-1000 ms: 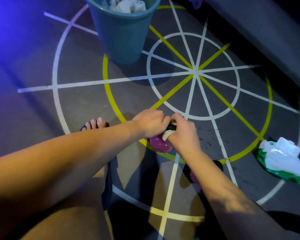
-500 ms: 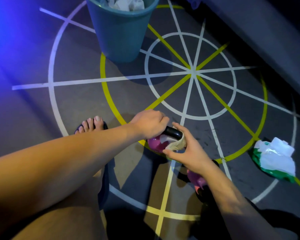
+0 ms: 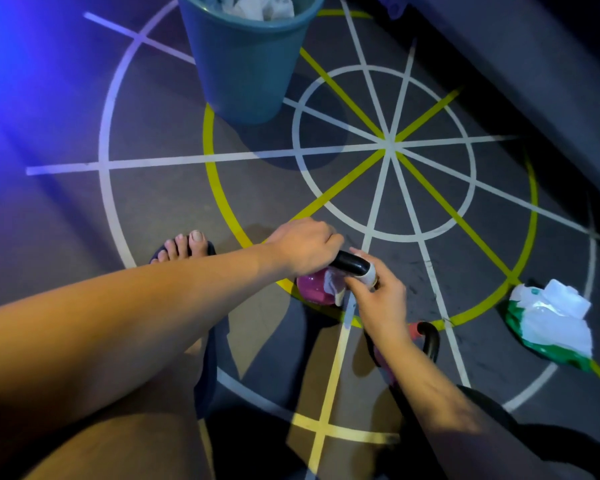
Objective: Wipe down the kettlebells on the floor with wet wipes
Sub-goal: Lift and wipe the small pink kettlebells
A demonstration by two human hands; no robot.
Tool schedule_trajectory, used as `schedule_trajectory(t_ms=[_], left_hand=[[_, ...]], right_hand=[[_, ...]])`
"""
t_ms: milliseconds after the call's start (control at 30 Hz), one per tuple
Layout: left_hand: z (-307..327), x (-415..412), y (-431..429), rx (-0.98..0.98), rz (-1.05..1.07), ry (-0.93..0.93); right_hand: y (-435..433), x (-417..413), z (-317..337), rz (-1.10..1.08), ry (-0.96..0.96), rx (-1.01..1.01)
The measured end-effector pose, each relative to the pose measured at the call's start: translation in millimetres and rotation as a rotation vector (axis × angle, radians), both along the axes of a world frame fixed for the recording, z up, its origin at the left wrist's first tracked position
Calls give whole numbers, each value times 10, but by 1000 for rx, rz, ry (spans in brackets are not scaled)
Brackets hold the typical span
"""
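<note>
A small pink kettlebell (image 3: pixel 311 287) with a black handle (image 3: pixel 350 262) stands on the yellow floor ring in front of me. My left hand (image 3: pixel 303 245) grips the left end of that handle. My right hand (image 3: pixel 378 296) pinches a white wet wipe (image 3: pixel 336 284) and wraps it round the right end of the handle. A second pink kettlebell (image 3: pixel 426 341) with a black handle sits closer to me, mostly hidden behind my right forearm.
A teal bin (image 3: pixel 246 60) holding crumpled used wipes stands at the top. A green and white wet wipe pack (image 3: pixel 551 323) lies on the floor at the right. My sandalled foot (image 3: pixel 184 247) is left of the kettlebell. A raised ledge (image 3: pixel 534 64) runs along the upper right.
My right hand has slid off the top of the handle to its right end with the wipe, baring the black handle. My left hand keeps its grip.
</note>
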State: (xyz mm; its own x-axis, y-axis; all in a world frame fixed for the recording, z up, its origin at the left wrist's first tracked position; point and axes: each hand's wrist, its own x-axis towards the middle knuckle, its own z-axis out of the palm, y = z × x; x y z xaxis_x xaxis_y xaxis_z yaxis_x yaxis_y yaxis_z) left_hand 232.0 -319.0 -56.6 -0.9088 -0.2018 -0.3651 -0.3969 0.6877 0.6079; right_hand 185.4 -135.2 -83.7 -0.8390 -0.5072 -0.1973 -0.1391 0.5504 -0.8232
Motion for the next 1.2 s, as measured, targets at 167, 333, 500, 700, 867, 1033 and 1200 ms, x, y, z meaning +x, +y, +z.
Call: schedule_trajectory(t_ms=[167,333,500,700,867,1033,1200], left_hand=[[-10,-19,20,-4,-30,-15],[-17,36,-71,-9,-20,-9],[-11,51,-43,29,12,21],[-60,22,-3,154,93,58],[-181,183,-99,373,140,76],[-325,474,4,417,161,17],[-289,451,-20,384,181,-42]], right_hand=[[-169,-25,55,-21,64,160],[-391,-185,331,358,174,482],[-580,-239,550,519,67,596],[-289,-291,501,416,-45,504],[21,-268,367,284,-138,357],[62,-262,364,324,-69,433],[-459,-209,531,569,131,803]])
